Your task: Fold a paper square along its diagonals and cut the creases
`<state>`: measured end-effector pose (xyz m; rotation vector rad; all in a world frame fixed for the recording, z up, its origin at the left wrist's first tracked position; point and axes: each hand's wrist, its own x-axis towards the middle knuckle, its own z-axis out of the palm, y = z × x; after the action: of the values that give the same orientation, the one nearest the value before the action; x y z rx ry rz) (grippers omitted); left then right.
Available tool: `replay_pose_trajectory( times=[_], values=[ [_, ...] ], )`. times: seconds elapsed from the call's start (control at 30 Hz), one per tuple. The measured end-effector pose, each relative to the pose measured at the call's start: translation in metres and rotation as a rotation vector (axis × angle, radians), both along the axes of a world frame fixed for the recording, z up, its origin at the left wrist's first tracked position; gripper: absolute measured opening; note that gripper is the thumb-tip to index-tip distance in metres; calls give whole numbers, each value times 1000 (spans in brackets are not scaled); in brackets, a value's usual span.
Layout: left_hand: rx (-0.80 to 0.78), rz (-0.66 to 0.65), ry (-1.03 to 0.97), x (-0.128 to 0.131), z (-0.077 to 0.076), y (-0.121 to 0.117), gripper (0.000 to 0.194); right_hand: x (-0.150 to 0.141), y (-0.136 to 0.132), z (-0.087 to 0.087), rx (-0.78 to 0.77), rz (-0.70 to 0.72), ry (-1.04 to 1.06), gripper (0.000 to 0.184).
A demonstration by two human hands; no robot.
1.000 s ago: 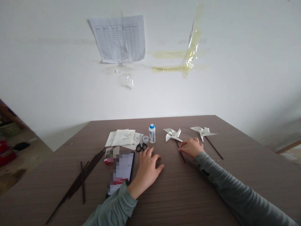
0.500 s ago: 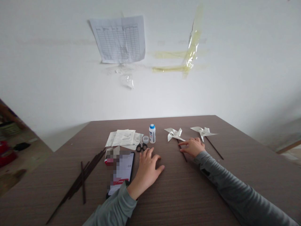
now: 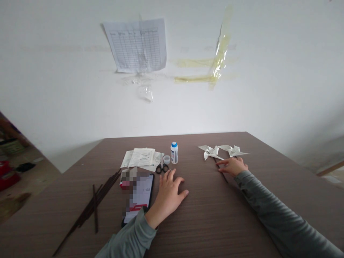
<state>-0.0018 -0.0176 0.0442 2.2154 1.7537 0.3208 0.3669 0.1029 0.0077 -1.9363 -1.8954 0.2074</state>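
Note:
My left hand point(image 3: 168, 193) rests flat on the brown wood-grain table point(image 3: 204, 215), fingers apart and holding nothing, next to a smartphone point(image 3: 138, 193) and just below black-handled scissors point(image 3: 162, 167). My right hand point(image 3: 231, 166) lies at the far right of the table, its fingers on the dark stick point(image 3: 221, 172) of a white paper pinwheel point(image 3: 211, 151). That pinwheel nearly touches a second white paper pinwheel point(image 3: 232, 150), whose stick is hidden behind my right hand and sleeve.
Behind the scissors stand a white glue bottle point(image 3: 174, 153) with a blue cap and a small clear roll point(image 3: 166, 159), beside papers point(image 3: 139, 157). Loose dark sticks point(image 3: 96, 200) lie at the left. A wall stands beyond the table; the floor lies past its left edge.
My right hand has slid to the right, carrying the nearer pinwheel and its stick up against the other pinwheel. My left hand has stayed in place.

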Motion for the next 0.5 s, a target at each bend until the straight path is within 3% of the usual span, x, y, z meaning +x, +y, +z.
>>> replay_pose_trajectory(
  times=[0.23,0.5],
  values=[
    [52,-9,-26,-6,-8,2,38,15,5,12,-229,-63,-49,36],
    [79,-28,-38,-12,-14,2,37,32,7,18,-283,-82,-26,38]
  ],
)
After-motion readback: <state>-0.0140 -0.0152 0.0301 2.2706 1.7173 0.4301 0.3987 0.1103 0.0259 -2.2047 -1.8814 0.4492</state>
